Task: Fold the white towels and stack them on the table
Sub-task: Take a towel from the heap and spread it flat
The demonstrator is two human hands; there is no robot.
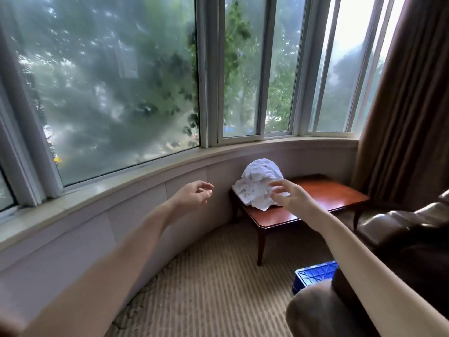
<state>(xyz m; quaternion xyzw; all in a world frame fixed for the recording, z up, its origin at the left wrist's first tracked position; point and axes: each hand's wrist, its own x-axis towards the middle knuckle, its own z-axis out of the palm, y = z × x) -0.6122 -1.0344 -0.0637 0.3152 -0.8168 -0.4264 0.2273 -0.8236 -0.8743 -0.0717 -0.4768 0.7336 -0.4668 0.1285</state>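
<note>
Crumpled towels (257, 181) heaped on left end of table (328, 192), below window sill. In front of heap, right grip (292, 195): fingers spread, holding nothing; cannot tell if touching towels. Well left of table, left grip (193, 194) in air: fingers loosely curled, empty. Blue crate (313, 276) on carpet beside armchair (388, 222).

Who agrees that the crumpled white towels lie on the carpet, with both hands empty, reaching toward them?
Wrong: the head view shows the crumpled white towels on the wooden table, not the carpet. The left hand and right hand are empty, reaching toward them.
</note>
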